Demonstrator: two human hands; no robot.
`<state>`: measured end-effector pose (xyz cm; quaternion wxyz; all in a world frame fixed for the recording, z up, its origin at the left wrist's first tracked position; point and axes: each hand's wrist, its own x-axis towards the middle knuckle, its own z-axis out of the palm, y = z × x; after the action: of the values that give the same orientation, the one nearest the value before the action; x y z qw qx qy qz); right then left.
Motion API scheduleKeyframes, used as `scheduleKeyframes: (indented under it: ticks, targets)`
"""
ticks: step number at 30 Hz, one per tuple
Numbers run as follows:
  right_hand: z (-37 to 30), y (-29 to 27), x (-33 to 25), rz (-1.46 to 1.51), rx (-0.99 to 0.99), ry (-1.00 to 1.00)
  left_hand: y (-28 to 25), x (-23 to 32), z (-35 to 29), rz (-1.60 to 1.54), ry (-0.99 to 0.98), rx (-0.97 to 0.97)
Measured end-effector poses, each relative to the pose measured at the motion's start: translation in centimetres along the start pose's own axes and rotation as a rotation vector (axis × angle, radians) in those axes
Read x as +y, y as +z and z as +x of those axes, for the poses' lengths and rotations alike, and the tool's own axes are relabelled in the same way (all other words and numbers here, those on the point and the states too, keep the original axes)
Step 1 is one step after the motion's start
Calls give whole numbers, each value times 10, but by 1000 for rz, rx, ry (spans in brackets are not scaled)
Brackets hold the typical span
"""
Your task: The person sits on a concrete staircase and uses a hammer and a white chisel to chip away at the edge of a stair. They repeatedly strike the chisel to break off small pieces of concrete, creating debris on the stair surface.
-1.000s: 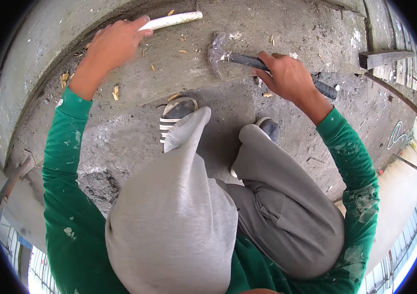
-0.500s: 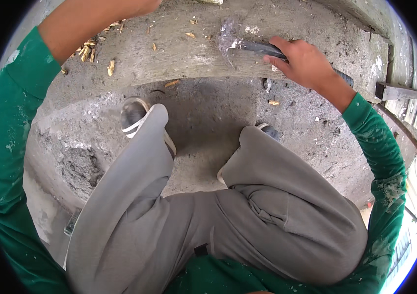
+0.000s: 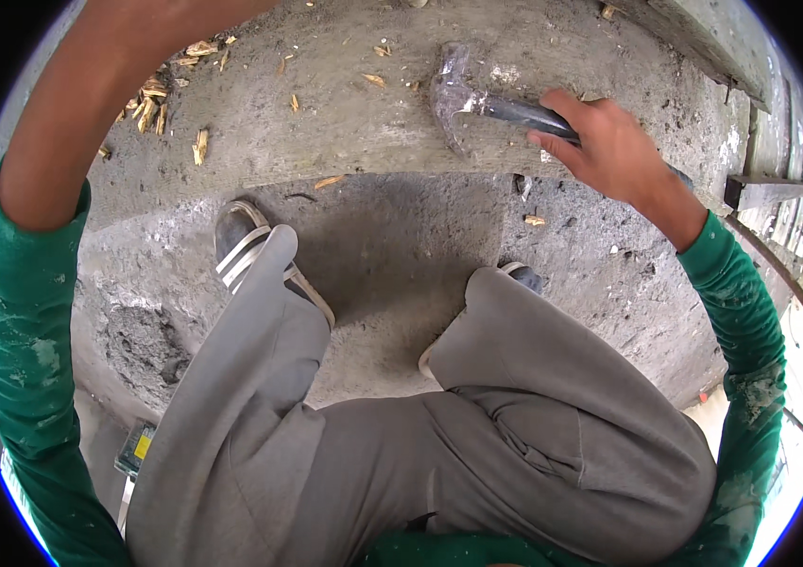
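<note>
Right hand [image 3: 609, 146] is gripping a claw hammer [image 3: 449, 99] by its dark handle; left hand is lying past the upper edge, state can't be told, only the left forearm [image 3: 90, 104] is showing. Hammer is sitting over the gray slab [image 3: 326, 137], head leftmost, claw pointing toward the person, long axis sloping down rightward. Wood chips [image 3: 151, 104] are littering slab's left; shoes [image 3: 230, 229] are standing below. Slab's near edge is running just below the hammer head; room is opening leftward, timber piece [image 3: 768, 191] is jutting at right.
</note>
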<state>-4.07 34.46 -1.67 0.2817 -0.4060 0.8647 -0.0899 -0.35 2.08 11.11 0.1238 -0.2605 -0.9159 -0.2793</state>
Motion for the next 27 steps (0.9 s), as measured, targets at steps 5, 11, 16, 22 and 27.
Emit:
scheduleKeyframes:
  ticks: [5, 11, 16, 22, 27]
  targets:
    - [-8, -1, 7, 21, -27, 66, 68, -45, 1, -762, -179, 87]
    - [-13, 4, 6, 90, -10, 44, 58, -37, 26, -856, -195, 45]
    - [-19, 1, -2, 101, 11, 54, 81, -52, 33, -1002, -66, 131]
    - [-10, -14, -36, 186, -73, 58, 90, -56, 37, -1028, -9, 154]
    - [3, -4, -50, 99, -60, -102, 88, -63, 34, -1032, -1, 101]
